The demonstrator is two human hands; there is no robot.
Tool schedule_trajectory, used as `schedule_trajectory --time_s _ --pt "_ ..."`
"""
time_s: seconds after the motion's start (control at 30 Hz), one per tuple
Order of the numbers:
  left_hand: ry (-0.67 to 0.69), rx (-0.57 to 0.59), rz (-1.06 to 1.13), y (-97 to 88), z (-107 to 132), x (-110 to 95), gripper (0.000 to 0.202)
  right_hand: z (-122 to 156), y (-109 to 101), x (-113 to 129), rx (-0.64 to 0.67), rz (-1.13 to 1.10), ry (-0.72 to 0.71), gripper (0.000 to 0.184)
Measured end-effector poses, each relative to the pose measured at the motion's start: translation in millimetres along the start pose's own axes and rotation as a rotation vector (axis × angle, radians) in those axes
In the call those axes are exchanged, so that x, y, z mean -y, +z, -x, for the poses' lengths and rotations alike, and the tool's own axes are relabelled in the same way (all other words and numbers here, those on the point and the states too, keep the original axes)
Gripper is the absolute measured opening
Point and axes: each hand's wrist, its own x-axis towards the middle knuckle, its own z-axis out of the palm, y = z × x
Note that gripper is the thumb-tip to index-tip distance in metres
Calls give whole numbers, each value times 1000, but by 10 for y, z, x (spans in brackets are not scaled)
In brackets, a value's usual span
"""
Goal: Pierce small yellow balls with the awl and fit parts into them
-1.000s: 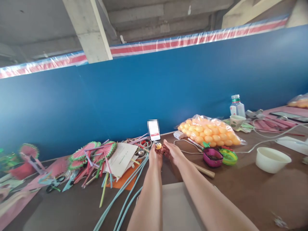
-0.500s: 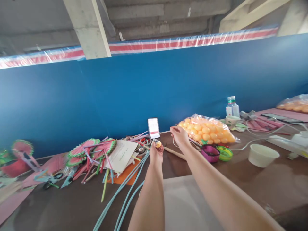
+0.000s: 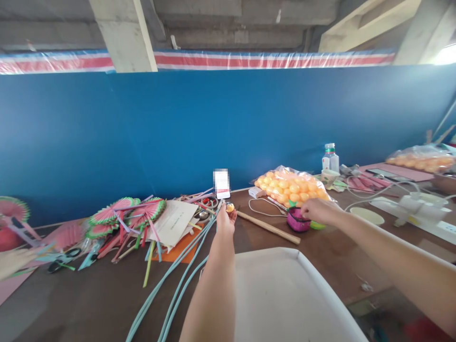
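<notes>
Left hand (image 3: pixel 225 222): mine's clamped on the small, round, shiny orange-gold piece (image 3: pixel 230 208).
Right hand (image 3: pixel 318 210): just swung to the purple plastic bowl (image 3: pixel 298 223); grip hidden, I can't tell.
Change: hands now apart, likely a fetching step.

Craft workshop: before a blue partition (image 3: pixel 228 118), a brown worktable (image 3: pixel 99 294) bears paper fans (image 3: pixel 106 214) and orange balls (image 3: pixel 290 186); above the partition, concrete beams (image 3: pixel 242 21).

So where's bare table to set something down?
Brown tabletop in front of the paper fans, left of the blue tubes; also a strip between wooden stick and white panel. Crowded: around the left hand and beside the purple container.
</notes>
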Motion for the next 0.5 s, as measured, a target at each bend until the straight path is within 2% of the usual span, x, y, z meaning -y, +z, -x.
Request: schedule_trajectory --time_s 0.13,0.3,0.5 --pt "-2 6 -5 -12 -17 9 19 -61 56 113 94 107 -123 12" --pt "-2 17 17 -17 -44 21 18 -186 44 216 217 146 -121 13" --pt "-13 19 7 -18 -54 27 20 -217 39 261 217 68 -133 15"
